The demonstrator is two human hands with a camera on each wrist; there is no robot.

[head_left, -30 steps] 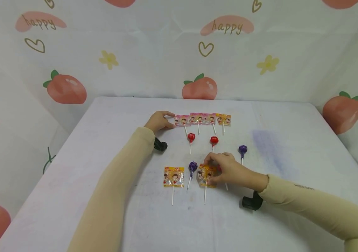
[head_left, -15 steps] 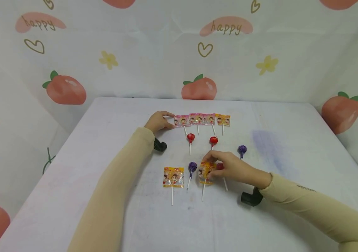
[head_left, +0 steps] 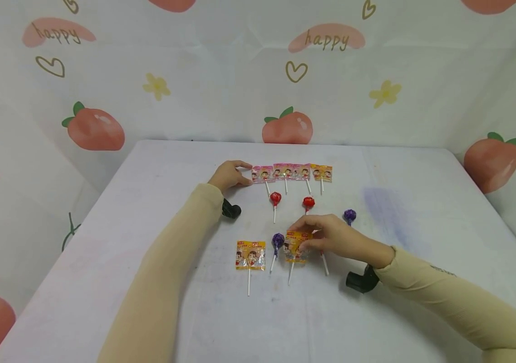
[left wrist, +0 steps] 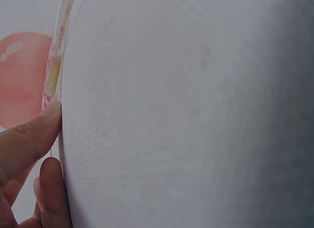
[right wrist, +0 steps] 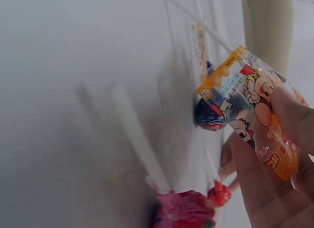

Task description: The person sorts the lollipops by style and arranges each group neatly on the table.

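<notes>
My right hand (head_left: 337,237) pinches a flat, orange-wrapped lollipop (head_left: 294,248) by its wrapper, the white stick pointing down toward me. In the right wrist view, thumb and fingers grip the cartoon-printed wrapper (right wrist: 255,98), which is lifted off the table. A pinkish-red lollipop (right wrist: 184,208) lies under this hand, mostly hidden in the head view. At the back, my left hand (head_left: 228,175) touches the left edge of a pink-wrapped lollipop (head_left: 262,174) with thumb and forefinger spread. That lollipop ends a row with more pink ones (head_left: 285,171) and an orange one (head_left: 321,173).
Two red lollipops (head_left: 275,198) lie in front of the row. One purple lollipop (head_left: 278,240) lies left of my right hand, another purple lollipop (head_left: 350,216) beyond it. Another orange-wrapped lollipop (head_left: 250,254) lies front left. A printed cloth (head_left: 221,101) hangs behind the table (head_left: 330,327).
The right hand has raised the orange-wrapped lollipop off the table and moved it slightly away from me, its stick now tilting. My left hand stays at the row.
</notes>
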